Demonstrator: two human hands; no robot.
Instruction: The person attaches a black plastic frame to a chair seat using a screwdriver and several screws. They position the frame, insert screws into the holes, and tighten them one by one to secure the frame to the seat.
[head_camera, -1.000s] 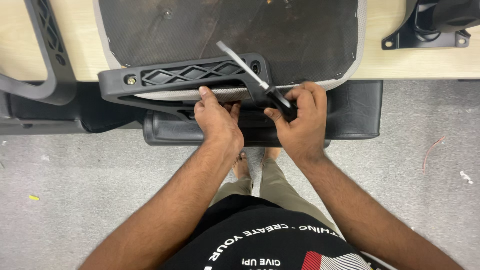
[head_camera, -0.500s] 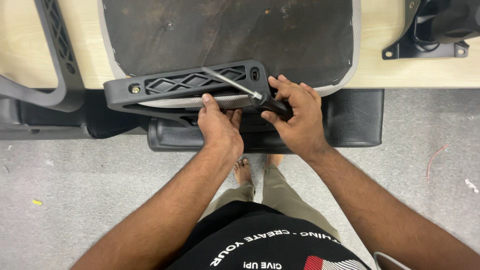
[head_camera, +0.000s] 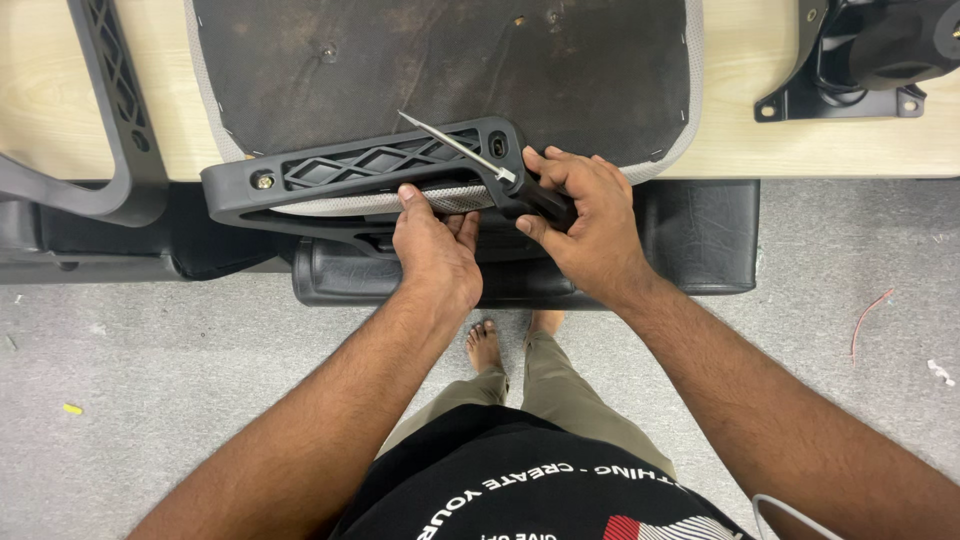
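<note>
Left hand (head_camera: 437, 250) gripping black armrest (head_camera: 350, 178), right hand (head_camera: 585, 215) closed around screwdriver (head_camera: 495, 167), on upturned seat base (head_camera: 440, 60)

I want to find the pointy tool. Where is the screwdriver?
In the head view, the screwdriver is in the right hand, its shaft lying across the black armrest, right of the left hand.

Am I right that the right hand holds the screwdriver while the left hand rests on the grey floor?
Not quite. In the head view the left hand is not on the floor; it grips the black armrest at the seat's edge. The rest stands: the right hand holds the screwdriver.
</note>
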